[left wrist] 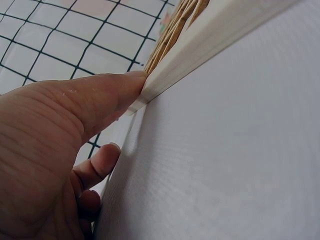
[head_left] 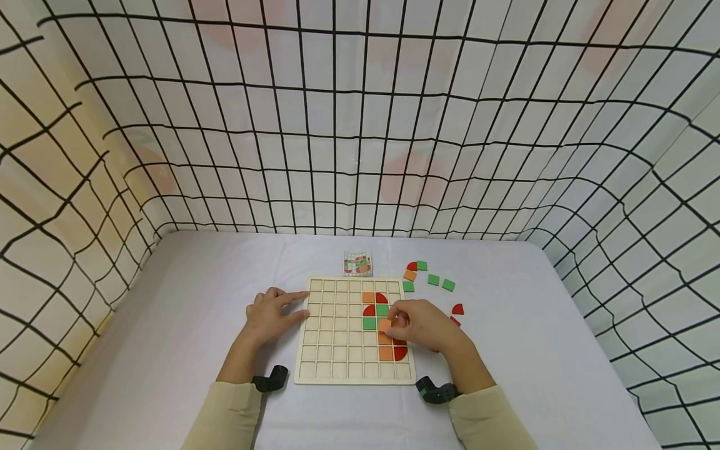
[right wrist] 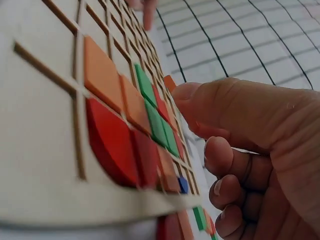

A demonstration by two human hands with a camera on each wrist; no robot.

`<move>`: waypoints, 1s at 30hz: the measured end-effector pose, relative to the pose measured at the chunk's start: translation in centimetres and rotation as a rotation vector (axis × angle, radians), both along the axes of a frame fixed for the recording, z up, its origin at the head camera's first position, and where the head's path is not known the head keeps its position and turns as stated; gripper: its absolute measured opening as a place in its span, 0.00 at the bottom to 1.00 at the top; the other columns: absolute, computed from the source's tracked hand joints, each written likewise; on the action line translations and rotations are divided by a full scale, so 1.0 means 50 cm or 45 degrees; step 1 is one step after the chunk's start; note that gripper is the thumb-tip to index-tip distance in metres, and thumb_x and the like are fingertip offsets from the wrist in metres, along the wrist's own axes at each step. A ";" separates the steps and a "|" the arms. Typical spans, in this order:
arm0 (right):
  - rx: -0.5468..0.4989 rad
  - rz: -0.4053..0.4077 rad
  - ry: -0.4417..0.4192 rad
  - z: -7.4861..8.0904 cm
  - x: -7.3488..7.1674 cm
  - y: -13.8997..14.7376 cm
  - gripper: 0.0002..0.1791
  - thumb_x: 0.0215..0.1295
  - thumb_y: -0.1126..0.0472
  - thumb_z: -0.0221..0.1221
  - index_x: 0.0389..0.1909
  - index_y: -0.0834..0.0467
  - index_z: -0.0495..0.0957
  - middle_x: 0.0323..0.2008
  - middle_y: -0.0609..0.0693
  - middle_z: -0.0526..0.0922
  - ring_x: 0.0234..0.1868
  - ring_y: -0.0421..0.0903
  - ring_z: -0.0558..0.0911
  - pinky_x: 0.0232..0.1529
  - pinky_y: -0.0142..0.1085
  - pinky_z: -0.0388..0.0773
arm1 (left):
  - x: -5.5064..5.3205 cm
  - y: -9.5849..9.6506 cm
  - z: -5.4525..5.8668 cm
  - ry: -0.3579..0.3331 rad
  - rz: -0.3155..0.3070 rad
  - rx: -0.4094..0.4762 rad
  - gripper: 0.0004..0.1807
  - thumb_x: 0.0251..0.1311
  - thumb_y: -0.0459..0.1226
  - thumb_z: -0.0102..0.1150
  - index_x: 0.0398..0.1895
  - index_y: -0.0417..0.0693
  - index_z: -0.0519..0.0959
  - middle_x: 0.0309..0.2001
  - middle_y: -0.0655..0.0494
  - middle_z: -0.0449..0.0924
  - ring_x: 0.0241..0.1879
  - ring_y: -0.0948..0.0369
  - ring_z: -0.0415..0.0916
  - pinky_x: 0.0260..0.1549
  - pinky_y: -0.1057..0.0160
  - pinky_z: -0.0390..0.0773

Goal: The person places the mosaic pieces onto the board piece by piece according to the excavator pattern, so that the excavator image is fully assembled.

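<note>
A pale wooden grid board [head_left: 337, 373] lies on the table, with orange squares [head_left: 385, 354], green squares [head_left: 369, 323] and red quarter-circle tiles [head_left: 400, 354] in its right-hand cells. Above these, my right hand [head_left: 424, 324] pinches an orange square tile [right wrist: 170, 83] between thumb and forefinger; its other fingers curl inward in the right wrist view. My left hand [head_left: 270, 315] touches the board's left edge with straight thumb and forefinger. In the left wrist view, the thumb [left wrist: 112, 90] presses against the board's side [left wrist: 200, 52].
Behind the board sits a small pattern card [head_left: 357, 264]. Loose green tiles [head_left: 448, 285], an orange tile [head_left: 410, 275] and red tiles [head_left: 458, 309] lie to the right. A blue piece [right wrist: 183, 185] shows in the right wrist view. Black netting [head_left: 349, 134] encloses the white table [head_left: 185, 300].
</note>
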State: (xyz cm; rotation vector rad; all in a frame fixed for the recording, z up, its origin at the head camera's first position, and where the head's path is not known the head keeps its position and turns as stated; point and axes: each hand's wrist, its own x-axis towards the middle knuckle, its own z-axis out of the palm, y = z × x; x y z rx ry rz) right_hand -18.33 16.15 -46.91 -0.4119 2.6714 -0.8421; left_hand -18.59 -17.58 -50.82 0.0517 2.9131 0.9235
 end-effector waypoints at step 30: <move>0.085 0.178 0.086 -0.021 0.015 -0.041 0.08 0.60 0.52 0.71 0.37 0.45 0.82 0.19 0.40 0.72 0.24 0.37 0.72 0.27 0.32 0.67 | 0.002 -0.002 0.000 0.011 -0.016 -0.001 0.27 0.62 0.55 0.67 0.65 0.65 0.80 0.52 0.48 0.75 0.44 0.53 0.65 0.40 0.52 0.57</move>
